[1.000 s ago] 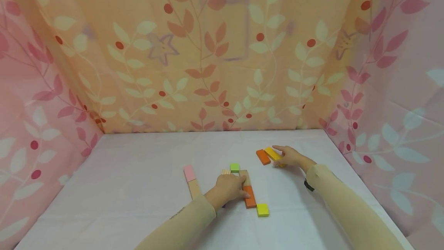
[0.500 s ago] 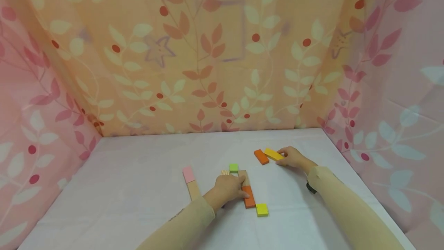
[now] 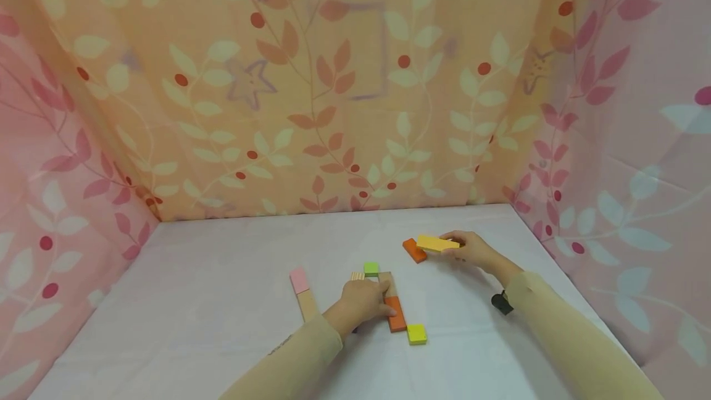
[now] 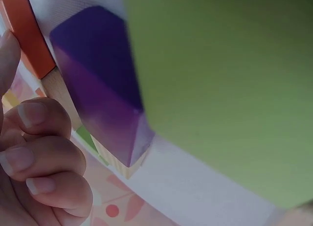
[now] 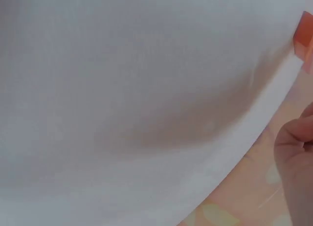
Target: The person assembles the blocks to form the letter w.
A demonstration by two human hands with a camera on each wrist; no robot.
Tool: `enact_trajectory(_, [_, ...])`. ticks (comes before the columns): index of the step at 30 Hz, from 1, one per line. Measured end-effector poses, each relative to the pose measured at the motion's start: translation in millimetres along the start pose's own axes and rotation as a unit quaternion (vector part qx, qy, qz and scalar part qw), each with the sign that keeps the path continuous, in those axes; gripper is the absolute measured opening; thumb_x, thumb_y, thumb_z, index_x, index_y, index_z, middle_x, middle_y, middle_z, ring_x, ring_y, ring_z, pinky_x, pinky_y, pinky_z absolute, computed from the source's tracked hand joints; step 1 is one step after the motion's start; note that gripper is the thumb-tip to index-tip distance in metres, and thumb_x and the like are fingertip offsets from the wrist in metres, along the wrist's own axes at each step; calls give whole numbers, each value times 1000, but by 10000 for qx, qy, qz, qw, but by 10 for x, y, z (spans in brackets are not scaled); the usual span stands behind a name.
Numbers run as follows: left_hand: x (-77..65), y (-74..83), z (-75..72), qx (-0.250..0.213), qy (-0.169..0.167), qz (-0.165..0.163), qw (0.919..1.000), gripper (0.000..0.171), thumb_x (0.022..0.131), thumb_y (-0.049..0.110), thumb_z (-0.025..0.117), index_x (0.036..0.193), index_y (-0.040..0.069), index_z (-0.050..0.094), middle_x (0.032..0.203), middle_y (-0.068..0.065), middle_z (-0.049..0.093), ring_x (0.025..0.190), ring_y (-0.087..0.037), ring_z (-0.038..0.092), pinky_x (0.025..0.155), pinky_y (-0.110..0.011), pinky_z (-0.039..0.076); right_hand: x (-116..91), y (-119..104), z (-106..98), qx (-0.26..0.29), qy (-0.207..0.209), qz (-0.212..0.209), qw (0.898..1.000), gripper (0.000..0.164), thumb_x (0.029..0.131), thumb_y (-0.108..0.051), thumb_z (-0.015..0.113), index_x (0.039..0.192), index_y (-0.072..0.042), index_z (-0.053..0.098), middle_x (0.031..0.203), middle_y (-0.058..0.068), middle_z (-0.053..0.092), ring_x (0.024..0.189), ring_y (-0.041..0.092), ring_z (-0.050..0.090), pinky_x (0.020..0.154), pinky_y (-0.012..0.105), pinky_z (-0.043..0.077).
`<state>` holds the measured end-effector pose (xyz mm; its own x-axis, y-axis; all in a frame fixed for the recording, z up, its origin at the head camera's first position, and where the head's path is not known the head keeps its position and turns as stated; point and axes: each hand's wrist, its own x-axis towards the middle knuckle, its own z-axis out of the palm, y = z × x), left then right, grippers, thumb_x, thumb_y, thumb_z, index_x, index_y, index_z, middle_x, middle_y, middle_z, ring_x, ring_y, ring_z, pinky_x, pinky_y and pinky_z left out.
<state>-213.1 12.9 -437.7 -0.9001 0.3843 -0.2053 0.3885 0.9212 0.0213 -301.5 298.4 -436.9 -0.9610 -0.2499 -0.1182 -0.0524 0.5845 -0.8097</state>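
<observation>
My right hand [image 3: 474, 252] pinches a yellow-orange oblong block [image 3: 436, 243] at its right end, holding it nearly level. In the head view its left end overlaps an orange block [image 3: 414, 250]. The left hand [image 3: 360, 301] reaches over the middle group, thumb against a second orange block [image 3: 396, 315] and a finger at the plain wooden block [image 3: 386, 276] joined end to end with it. Its other fingers [image 4: 54, 155] look bent in the left wrist view. Beside them lies a purple block [image 4: 98, 79], with a large green shape [image 4: 220, 89] close to the camera.
A small green block [image 3: 371, 268] and a striped wooden end [image 3: 358, 276] sit at the group's far end. A yellow square block [image 3: 416, 334] is at the near right. Left stand a pink block [image 3: 299, 279] and a wooden block [image 3: 308, 305]. Patterned cloth [image 3: 333, 110] walls the white table [image 3: 222, 276].
The yellow-orange block has been picked up by my right hand, turned more sideways and brought left across the orange block. The left hand keeps its place; the head view shifts slightly.
</observation>
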Motion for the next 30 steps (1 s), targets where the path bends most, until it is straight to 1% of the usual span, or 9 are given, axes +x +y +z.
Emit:
enact_trajectory(3, [4,2,-2,34,-11,6,10000,62,80,64,64,127,25,60,80,0,62,67,-12,52,58,-29,43,-35,-13,24,505,-58,49,9987,40,91,-16,71,120,6,54,99,11,58,81,19,51,69,30,45])
enact_trajectory(5, [5,3,-4,2,-40,8,10000,60,80,64,64,125,25,61,80,0,62,67,-12,52,58,-29,43,-59,-21,42,741,-121,101,9971,40,92,-17,70,120,7,54,98,10,56,81,19,50,68,30,44])
enact_trajectory(8, [3,4,-8,-84,-76,9,9999,57,80,63,65,122,24,61,76,2,59,66,-12,50,58,-29,42,-95,-35,65,898,-232,110,9956,43,93,-17,68,126,7,54,97,9,55,82,21,48,68,30,43])
enact_trajectory(11, [3,4,-10,-130,-68,27,9999,53,81,62,65,117,24,62,71,3,55,63,-12,48,57,-28,40,-117,-47,79,1078,-303,141,9936,47,94,-16,66,131,9,49,97,7,56,83,22,49,69,30,42])
enact_trajectory(15, [2,5,-13,-93,-40,36,9999,53,80,62,65,116,24,62,68,3,53,62,-13,48,56,-28,40,-112,-48,98,1295,-358,133,9908,43,92,-13,67,123,11,48,94,5,60,83,21,52,67,27,43])
enact_trajectory(18, [4,5,-15,13,-57,1,10000,60,80,64,64,125,24,61,70,2,56,62,-12,48,57,-28,41,-94,-40,125,1283,-550,75,9902,40,91,-14,69,119,11,51,92,5,62,81,20,53,66,26,43])
enact_trajectory(23, [13,12,-24,151,-88,-67,9998,69,80,66,62,137,28,56,74,0,61,63,-12,48,57,-28,43,-103,-36,185,993,-1123,-12,9887,45,92,-19,69,123,10,55,92,3,62,79,17,52,66,27,43])
enact_trajectory(26, [14,16,-24,159,-88,-74,9998,69,80,65,62,137,28,56,73,0,61,62,-12,48,56,-28,42,-116,-33,239,708,-1448,-148,9868,45,92,-21,68,125,8,58,95,3,62,82,17,53,70,28,44])
enact_trajectory(30, [13,20,-16,98,-93,-88,9999,69,80,66,62,138,28,55,71,0,60,62,-12,48,56,-28,42,-135,-33,321,400,-1616,-333,9855,43,93,-21,67,126,5,60,102,4,59,86,18,52,74,29,43])
